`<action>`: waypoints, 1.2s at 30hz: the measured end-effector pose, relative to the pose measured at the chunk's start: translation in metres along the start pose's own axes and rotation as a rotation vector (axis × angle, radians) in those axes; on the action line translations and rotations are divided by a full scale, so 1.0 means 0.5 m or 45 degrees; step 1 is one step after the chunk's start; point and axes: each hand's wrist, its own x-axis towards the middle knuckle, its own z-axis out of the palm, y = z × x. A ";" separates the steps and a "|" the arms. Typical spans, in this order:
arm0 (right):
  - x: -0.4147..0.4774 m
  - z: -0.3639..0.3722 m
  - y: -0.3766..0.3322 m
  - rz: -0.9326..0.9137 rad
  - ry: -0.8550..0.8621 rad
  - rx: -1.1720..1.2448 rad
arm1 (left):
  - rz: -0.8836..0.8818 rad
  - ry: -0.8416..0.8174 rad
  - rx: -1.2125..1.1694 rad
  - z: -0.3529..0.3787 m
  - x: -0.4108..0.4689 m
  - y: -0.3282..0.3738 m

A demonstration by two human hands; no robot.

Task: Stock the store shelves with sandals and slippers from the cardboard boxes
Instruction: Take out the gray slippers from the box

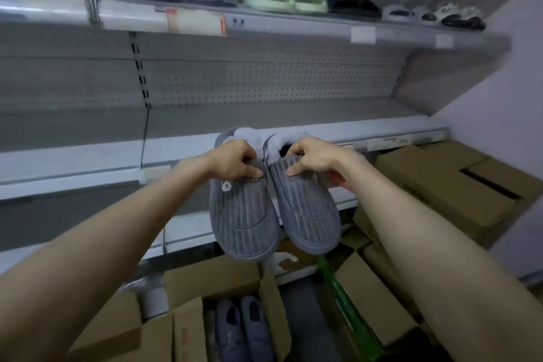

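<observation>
The left slipper (244, 214) and right slipper (305, 209) hang side by side before the middle shelf (323, 117), long axes near upright, toes down, heels up. My left hand (235, 160) pinches one collar, my right hand (314, 157) the other, fingers curled

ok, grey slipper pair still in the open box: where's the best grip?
Probably pinch the slipper pair at the collars of the dark foot openings, coming straight down. It lies sole-down, side by side, hemmed by the box flaps, so only the tops are exposed.
</observation>
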 end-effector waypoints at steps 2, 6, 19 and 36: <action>-0.021 -0.061 0.013 0.003 0.091 -0.019 | 0.063 0.060 -0.025 -0.039 0.032 0.037; -0.036 -0.158 0.060 0.000 0.197 -0.013 | 0.135 0.134 -0.074 -0.082 0.112 0.101; 0.140 -0.419 0.406 0.108 0.269 -0.056 | 0.219 0.148 -0.110 -0.039 0.581 0.274; 0.522 -0.659 0.852 0.212 0.205 -0.045 | 0.141 0.190 -0.234 0.075 1.169 0.386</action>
